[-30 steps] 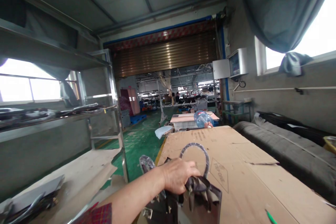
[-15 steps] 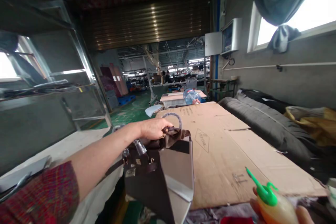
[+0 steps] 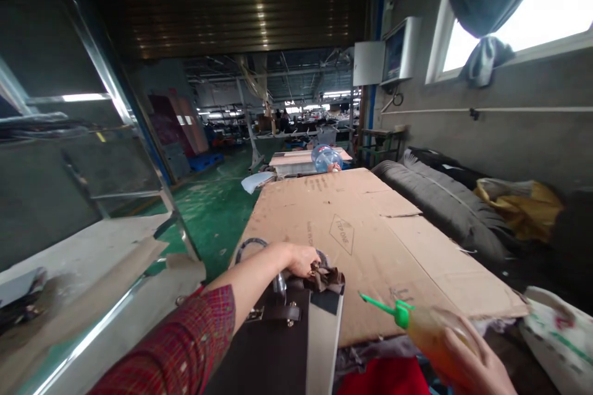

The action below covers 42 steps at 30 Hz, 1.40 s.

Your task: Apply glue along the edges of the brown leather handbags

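A dark brown handbag [image 3: 271,355] with metal fittings and a pale side panel stands in front of me, its lower part cut off by the frame. My left hand [image 3: 303,259] is closed on the bag's top edge, by the crumpled brown fabric [image 3: 328,279]. A curved handle [image 3: 250,245], apparently wrapped in plastic, rises left of my forearm. In my right hand [image 3: 477,355] is a squeeze bottle [image 3: 430,330] of amber liquid, its green nozzle pointing left toward the bag. The fingers behind the bottle are partly hidden.
Flattened cardboard [image 3: 361,228] covers the table, with a blue water jug [image 3: 327,159] beyond its far end. Dark fabric rolls [image 3: 445,203] lie along the right. A white container [image 3: 558,336] stands at lower right, a metal-framed rack [image 3: 178,228] on the left.
My left hand has shifted right and down in view with the bag, which has turned. The squeeze bottle has come left and upward, tipping so its nozzle points left. The view has shifted too.
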Each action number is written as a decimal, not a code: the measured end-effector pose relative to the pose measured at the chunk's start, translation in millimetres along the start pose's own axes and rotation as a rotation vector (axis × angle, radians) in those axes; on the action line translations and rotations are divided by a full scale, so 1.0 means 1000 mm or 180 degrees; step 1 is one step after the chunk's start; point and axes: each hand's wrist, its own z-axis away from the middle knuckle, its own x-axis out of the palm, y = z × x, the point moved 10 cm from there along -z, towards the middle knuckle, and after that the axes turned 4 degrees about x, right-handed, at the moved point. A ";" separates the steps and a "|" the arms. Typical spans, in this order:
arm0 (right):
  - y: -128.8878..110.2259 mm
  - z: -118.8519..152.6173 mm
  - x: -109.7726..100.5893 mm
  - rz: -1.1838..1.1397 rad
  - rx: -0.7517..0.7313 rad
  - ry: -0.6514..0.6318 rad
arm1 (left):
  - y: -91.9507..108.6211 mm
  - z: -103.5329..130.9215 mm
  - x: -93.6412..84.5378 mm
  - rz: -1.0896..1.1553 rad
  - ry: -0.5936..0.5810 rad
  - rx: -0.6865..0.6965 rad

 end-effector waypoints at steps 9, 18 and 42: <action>-0.012 -0.025 0.043 0.1372 -0.0272 -0.0544 | -0.026 -0.008 0.032 0.0185 0.0032 0.0071; -0.026 -0.046 0.070 0.1677 -0.0971 -0.1035 | -0.028 -0.006 0.033 0.0190 0.0103 0.0031; -0.040 -0.031 0.084 0.1802 -0.1496 -0.1512 | -0.016 0.004 0.027 0.0046 0.0119 -0.0117</action>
